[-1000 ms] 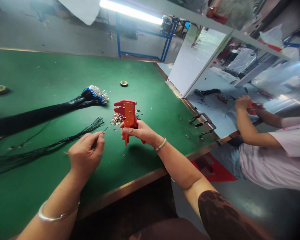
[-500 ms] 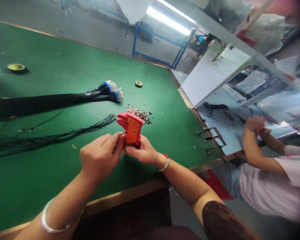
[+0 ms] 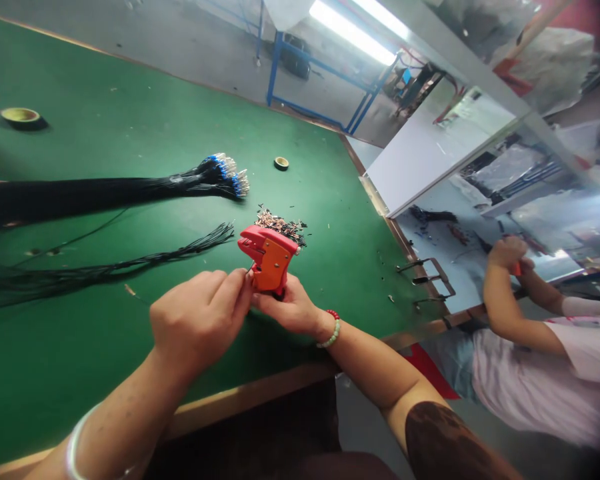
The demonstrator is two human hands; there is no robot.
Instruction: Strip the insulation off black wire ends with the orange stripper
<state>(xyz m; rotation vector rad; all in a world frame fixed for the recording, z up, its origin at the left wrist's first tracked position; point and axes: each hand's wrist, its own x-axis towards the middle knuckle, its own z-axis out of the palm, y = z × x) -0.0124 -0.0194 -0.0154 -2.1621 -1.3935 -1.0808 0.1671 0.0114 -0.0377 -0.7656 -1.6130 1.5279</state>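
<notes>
Through the head view I had the orange-and-red hand tool (image 3: pixel 274 264) just above the green surface (image 3: pixel 340 260), near the table's front edge, its red nose facing left. My right hand (image 3: pixel 293 305) had its fingers wrapped around the grip, mostly hidden beneath the body. My left hand (image 3: pixel 200 323) was pinching a thin dark wire (image 3: pixel 251 268) between thumb and fingers, right at the tool's side; whether the tip had entered it, I couldn't tell.

I judged the tool stiff and fairly light, with a smooth body that might slip, so low on the handles seemed the place to hold it. The wire looked thin and limp, likely to bend unless pinched close to its end.

Behind the tool lay a pile of small scraps (image 3: pixel 280 223). Left of it were a bundle of loose strands (image 3: pixel 145 263) and, farther back, a thick black bundle (image 3: pixel 95 199) with blue-and-silver ends (image 3: pixel 233 177).
</notes>
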